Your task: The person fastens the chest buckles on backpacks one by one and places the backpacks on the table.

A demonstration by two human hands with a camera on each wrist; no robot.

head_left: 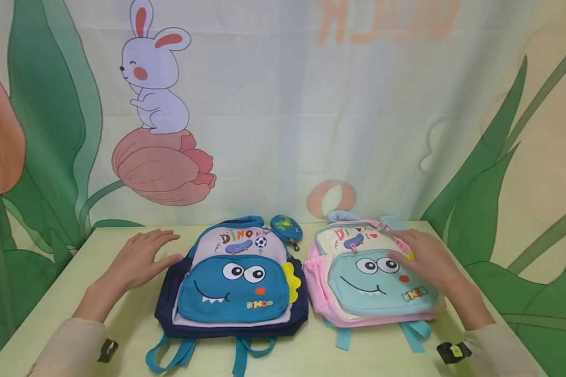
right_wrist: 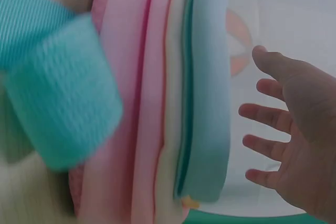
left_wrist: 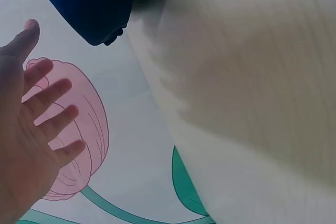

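Note:
Two children's dinosaur backpacks lie front side up, side by side on the table. The navy and teal backpack (head_left: 236, 283) is on the left, with a round teal pouch (head_left: 286, 229) clipped near its top. The pink and mint backpack (head_left: 382, 283) is on the right, slightly turned. My left hand (head_left: 143, 259) hovers at the left side of the navy backpack, fingers spread and holding nothing. My right hand (head_left: 426, 259) is over the right edge of the pink backpack, overlapping it in the head view; the right wrist view shows its fingers spread, nothing held.
Teal straps (head_left: 170, 356) stick out from under the navy backpack toward the front, and mint straps (head_left: 415, 335) from under the pink one. Behind the pale table (head_left: 118, 241) hangs a printed curtain (head_left: 273, 104) with a rabbit and tulips. Each sleeve has a dark band at the wrist.

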